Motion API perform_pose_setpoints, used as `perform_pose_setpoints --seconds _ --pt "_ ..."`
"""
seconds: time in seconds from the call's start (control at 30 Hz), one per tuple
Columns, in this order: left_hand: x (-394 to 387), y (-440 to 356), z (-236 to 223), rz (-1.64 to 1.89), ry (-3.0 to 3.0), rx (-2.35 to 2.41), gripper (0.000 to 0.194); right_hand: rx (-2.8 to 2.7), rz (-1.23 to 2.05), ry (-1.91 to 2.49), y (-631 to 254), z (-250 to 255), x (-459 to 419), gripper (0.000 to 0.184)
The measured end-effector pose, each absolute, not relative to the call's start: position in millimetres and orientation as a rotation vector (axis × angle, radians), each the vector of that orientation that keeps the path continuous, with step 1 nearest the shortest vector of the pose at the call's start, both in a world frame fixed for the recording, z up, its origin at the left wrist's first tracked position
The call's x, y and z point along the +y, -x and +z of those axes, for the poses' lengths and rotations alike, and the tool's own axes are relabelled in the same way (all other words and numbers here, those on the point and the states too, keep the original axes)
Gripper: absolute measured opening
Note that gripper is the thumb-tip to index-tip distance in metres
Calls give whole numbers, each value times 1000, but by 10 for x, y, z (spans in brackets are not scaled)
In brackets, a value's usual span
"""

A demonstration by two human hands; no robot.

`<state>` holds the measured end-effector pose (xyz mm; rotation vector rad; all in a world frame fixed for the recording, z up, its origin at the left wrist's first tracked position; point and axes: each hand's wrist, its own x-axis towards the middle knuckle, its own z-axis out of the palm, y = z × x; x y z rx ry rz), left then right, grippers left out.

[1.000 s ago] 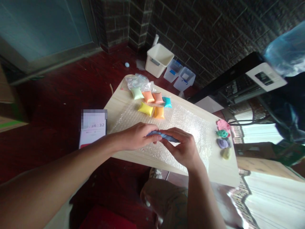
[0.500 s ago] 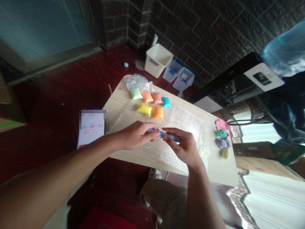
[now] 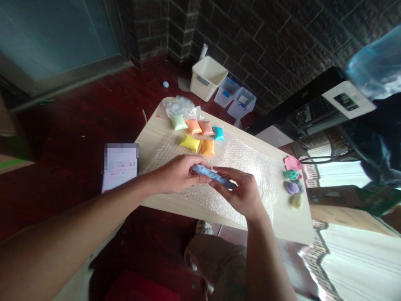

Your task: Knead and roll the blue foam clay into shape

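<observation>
A long roll of blue modelling clay (image 3: 213, 173) is held between both hands above the table. My left hand (image 3: 178, 174) closes on its left end, thumb below and fingers over the top. At the other end my right hand (image 3: 239, 188) pinches it between thumb and fingers. Bubble wrap (image 3: 250, 156) lies flat beneath the hands. Beyond them are small packs of clay, among them a yellow pack (image 3: 189, 143), an orange pack (image 3: 207, 147) and a turquoise pack (image 3: 218, 133).
Shaped clay pieces, including a pink one (image 3: 293, 163) and a purple one (image 3: 292, 187), line the right edge of the wooden table (image 3: 290, 223). A crumpled plastic bag (image 3: 181, 108) lies at the far corner. A phone (image 3: 120, 169) is at the left; a white bin (image 3: 203, 85) stands behind.
The fingers of my left hand have lifted and shifted, so more of the blue clay shows between the hands. My right hand stays nearly in place, still gripping its end.
</observation>
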<state>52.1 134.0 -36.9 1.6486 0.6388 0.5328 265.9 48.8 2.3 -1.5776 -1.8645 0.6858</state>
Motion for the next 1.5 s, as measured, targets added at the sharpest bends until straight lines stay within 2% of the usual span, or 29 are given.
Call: perform_pose_setpoints --seconds 0.07,0.2,0.27,0.43,0.6,0.8,0.93,1.13,1.3,1.4,1.5 --pt "1338 -522 -368 509 -1614 624 31 -1913 634 1523 -2643 24 488 42" --pt "1340 -527 -383 449 -1563 604 23 -1983 570 1519 -2603 41 487 20" --pt "1339 -526 -389 458 -1570 607 24 -1970 572 1552 -2605 46 487 17" --pt "1329 -525 -367 552 -1575 593 39 -1914 592 1580 -2651 44 496 16" --pt "1351 -526 -334 489 -1585 609 29 -1969 614 1519 -2630 30 503 34" --pt "1349 -520 -379 464 -1646 588 25 -1912 673 1584 -2640 -4 491 22" --pt "1326 -518 -398 570 -1752 676 41 -1824 820 1619 -2673 1 496 24" --pt "1330 -495 -391 679 -1948 572 27 -1755 1134 1559 -2700 -3 545 27" --pt "1323 -495 -384 673 -1919 552 30 -1583 1419 1443 -2750 -55 568 30" --pt "1326 -515 -369 614 -1704 608 32 -1579 1281 1466 -2737 -49 540 29" --pt "1330 -550 -349 579 -1516 666 31 -1740 849 1529 -2661 -10 503 51"
